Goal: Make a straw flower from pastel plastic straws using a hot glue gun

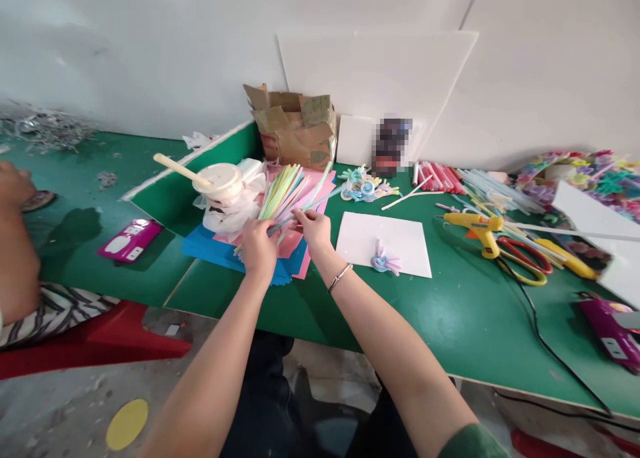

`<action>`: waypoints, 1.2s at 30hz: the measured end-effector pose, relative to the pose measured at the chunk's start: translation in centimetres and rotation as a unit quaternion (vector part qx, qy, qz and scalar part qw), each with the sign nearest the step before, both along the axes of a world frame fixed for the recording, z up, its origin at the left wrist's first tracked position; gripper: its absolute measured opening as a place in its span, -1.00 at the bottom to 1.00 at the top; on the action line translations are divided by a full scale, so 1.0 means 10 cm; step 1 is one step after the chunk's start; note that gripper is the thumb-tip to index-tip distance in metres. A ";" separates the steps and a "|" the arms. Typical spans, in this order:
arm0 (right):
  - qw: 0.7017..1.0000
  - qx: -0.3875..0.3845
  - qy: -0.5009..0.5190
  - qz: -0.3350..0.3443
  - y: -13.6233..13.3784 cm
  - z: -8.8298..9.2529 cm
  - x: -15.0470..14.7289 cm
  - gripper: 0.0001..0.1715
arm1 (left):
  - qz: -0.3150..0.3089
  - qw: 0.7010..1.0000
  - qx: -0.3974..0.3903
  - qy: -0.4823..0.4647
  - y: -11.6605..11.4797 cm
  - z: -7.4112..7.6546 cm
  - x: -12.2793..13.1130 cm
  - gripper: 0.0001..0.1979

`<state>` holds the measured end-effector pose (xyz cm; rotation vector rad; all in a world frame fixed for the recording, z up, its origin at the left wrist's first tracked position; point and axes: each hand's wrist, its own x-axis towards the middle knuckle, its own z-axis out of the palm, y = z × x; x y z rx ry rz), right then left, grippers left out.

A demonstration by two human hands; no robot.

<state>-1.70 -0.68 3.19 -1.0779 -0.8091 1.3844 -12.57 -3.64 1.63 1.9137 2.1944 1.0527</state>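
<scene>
My left hand (259,247) grips the lower end of a bundle of coloured straws (286,190) that fans out over pink and blue paper sheets (225,253). My right hand (314,227), with a bracelet at the wrist, pinches a single pale blue straw (327,197) at the right side of that bundle. Both hands rest over the paper stack on the green table (450,318). Just right of my right hand lies a white sheet (360,241) with a small curled pink and blue straw ornament (385,261) on it.
A lidded cup with a stick (220,178) stands left of the straws; a cardboard box (295,128) sits behind. A yellow glue gun (475,228), red scissors (525,258), more straws and finished ornaments lie right. Another person's arm (17,245) and a magenta box (130,239) are at left.
</scene>
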 end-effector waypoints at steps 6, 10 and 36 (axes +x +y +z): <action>0.985 0.097 0.009 -0.142 -0.25 0.21 0.63 -0.59 | -0.003 1.000 0.024 0.004 0.02 0.01 0.08 -0.67; 0.976 0.127 -0.030 -0.176 -0.41 0.24 1.28 -0.61 | -0.122 0.983 0.091 -0.101 -0.01 0.07 0.37 -0.75; 0.982 0.058 0.047 -0.175 -0.51 0.01 2.09 -0.59 | -0.230 0.878 -0.152 -0.391 -0.18 0.24 1.37 -0.88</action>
